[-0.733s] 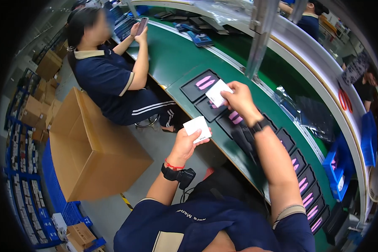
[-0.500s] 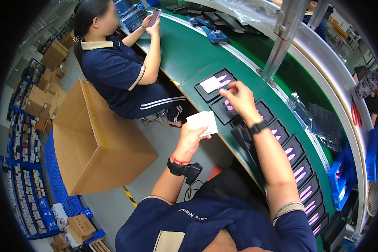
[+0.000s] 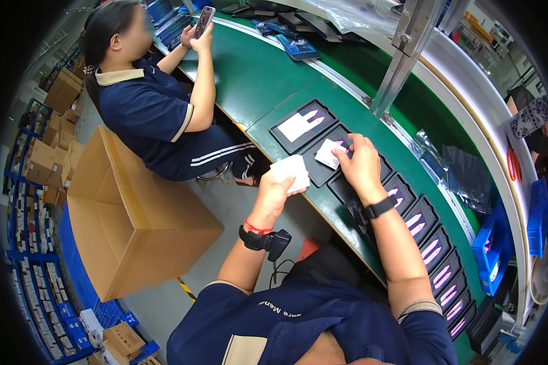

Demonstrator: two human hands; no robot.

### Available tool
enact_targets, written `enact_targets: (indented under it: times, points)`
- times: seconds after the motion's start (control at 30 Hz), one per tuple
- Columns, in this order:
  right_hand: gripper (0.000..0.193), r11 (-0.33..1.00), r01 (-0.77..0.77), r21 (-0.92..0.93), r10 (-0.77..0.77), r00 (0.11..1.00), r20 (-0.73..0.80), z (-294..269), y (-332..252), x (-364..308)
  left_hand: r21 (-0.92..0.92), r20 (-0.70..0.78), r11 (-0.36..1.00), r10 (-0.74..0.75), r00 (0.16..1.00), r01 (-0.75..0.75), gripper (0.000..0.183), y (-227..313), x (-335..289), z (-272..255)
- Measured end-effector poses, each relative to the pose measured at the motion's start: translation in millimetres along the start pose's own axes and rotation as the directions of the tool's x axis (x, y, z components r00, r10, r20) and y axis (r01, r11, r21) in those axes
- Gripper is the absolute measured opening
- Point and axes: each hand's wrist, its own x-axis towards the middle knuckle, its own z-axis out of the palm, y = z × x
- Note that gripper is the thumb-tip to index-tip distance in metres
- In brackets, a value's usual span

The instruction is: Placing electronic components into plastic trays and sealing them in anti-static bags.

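Note:
My left hand (image 3: 270,196) is closed round a stack of white cards (image 3: 291,171) beside the near edge of the green bench. Over the second black tray (image 3: 310,168) in the row, my right hand (image 3: 365,167) grips a single white card (image 3: 329,153) with its thumb on top. Part of that tray's contents hides behind the hand. Farther along, the end black tray (image 3: 278,135) holds a white card (image 3: 293,126) beside pink pointed pieces (image 3: 314,119). Toward me, several more black trays (image 3: 419,220) hold similar pink pieces with no card on them.
To my left a person (image 3: 143,100) sits holding a phone (image 3: 203,23). A large open carton (image 3: 164,249) stands on the floor. Clear plastic bags (image 3: 463,173), blue bins (image 3: 492,249) and a metal post (image 3: 408,58) line the bench's far side. Dark packages (image 3: 298,47) lie at the back.
My right hand has lowered toward the second tray and now has a white card under its thumb. The left hand still holds the stack. The whole view has shifted slightly.

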Motion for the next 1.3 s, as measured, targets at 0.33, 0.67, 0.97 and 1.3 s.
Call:
enact_targets:
  times: [0.33, 0.67, 0.97, 1.3]
  points:
    - [0.011, 0.669, -0.447, 0.594, 0.212, 0.881, 0.424, -34.0, 34.2, -26.8, -0.15, 0.183, 0.982, -0.088, 0.979, 0.116, 0.029, -4.5, 4.0, 39.1]
    - [0.035, 0.887, -0.287, 0.363, 0.201, 0.946, 0.256, -73.7, 28.9, -56.0, 0.113, 0.174, 0.992, -0.073, 0.982, 0.054, 0.034, -17.9, -12.7, 59.8]
    - [0.017, 0.703, -0.562, 0.436, 0.458, 0.827, 0.326, -99.2, 81.3, -82.3, 0.009, 0.269, 0.988, -0.15, 0.951, 0.153, 0.027, -27.9, -20.3, 93.9]
    - [0.018, 0.673, -0.424, 0.606, 0.297, 0.905, 0.304, -109.8, 82.4, -108.4, 0.128, 0.364, 0.983, -0.168, 0.916, 0.13, 0.025, -48.8, -34.1, 144.2]
